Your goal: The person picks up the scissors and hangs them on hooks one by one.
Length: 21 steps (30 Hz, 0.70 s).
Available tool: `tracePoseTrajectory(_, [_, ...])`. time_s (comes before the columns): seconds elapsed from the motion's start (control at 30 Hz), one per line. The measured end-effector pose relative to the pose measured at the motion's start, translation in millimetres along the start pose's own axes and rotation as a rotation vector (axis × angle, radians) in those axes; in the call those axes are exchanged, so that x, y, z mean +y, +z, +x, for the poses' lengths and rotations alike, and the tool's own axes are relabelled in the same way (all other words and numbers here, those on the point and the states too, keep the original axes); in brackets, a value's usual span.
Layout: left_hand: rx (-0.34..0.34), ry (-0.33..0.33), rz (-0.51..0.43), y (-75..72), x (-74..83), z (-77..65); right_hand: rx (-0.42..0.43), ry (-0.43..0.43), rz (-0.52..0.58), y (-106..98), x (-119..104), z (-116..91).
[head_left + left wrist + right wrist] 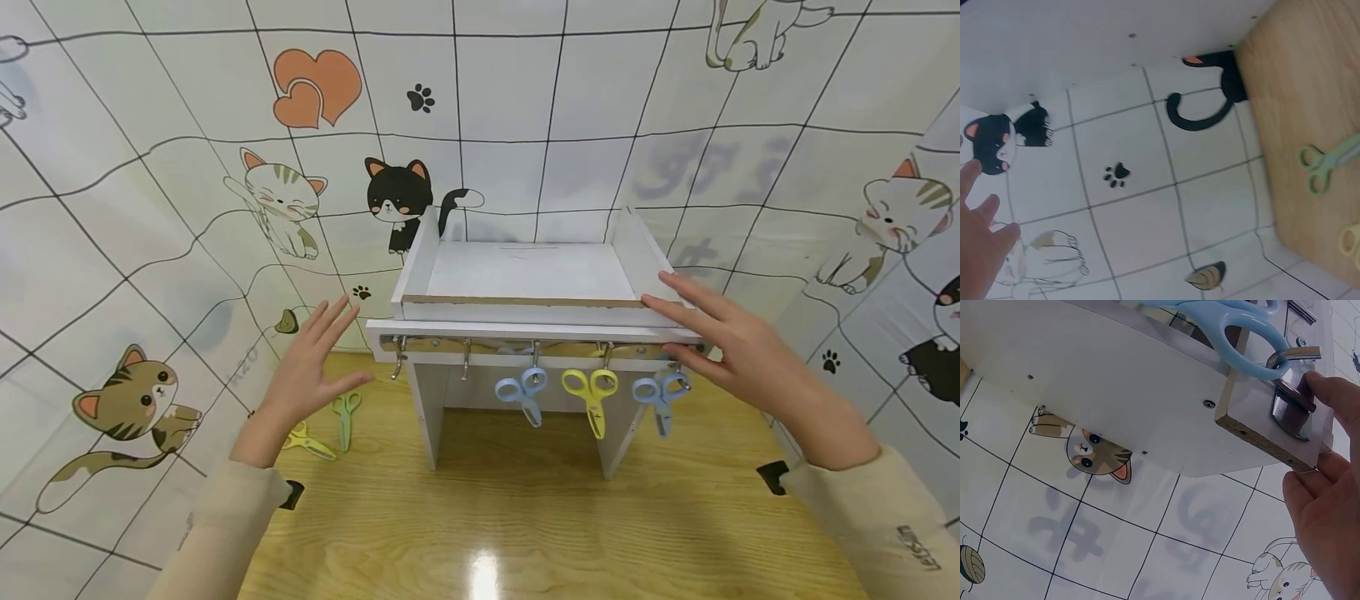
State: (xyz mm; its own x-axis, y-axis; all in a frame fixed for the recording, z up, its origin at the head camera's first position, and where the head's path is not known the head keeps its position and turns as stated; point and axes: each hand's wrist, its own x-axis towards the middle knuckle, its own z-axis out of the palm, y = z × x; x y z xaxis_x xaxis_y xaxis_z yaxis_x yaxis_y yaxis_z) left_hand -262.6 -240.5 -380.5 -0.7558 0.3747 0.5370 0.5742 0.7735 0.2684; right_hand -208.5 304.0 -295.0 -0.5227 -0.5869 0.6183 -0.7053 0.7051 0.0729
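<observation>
My right hand [750, 350] is at the right end of a white shelf unit [525, 312]. In the right wrist view its thumb [1335, 394] lies on the front of the hook rail and the fingers pass behind the board, gripping that end. A pair of blue scissors [662, 392] hangs on the hook beside the thumb. Yellow scissors [592, 392] and another blue pair [525, 392] hang from hooks farther left. My left hand [300, 375] hovers left of the unit, fingers spread, holding nothing. Below it, green scissors [346, 417] and yellow scissors [311, 442] lie on the table.
The unit stands on a wood-grain table [480, 517] against a white gridded cloth [510, 92] printed with cats. Two metal hooks, a left-end one [399, 358] and its neighbour [467, 358], carry no scissors. A raised tray [525, 275] tops the unit.
</observation>
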Motion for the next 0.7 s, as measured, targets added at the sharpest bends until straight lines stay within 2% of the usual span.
tracePoseTrajectory(0.13, [-0.043, -0.058, 0.083, 5.7, -13.0, -11.7, -0.011, 0.020, -0.003, 0.1, -1.3, 0.0])
tracePoseTrajectory(0.33, [-0.152, -0.174, 0.190, 18.6, -28.6, -25.1, -0.025, 0.047, -0.007, -0.5, -2.8, -0.1])
tracePoseTrajectory(0.53, [-0.253, -0.283, 0.231, 37.6, -49.8, -39.9, -0.026, 0.044, -0.018, -0.5, -2.4, -0.2])
tracePoseTrajectory(0.7, [-0.287, -0.343, 0.209, 57.8, -70.1, -55.2, -0.020, 0.036, -0.015, -0.5, -2.5, 0.7])
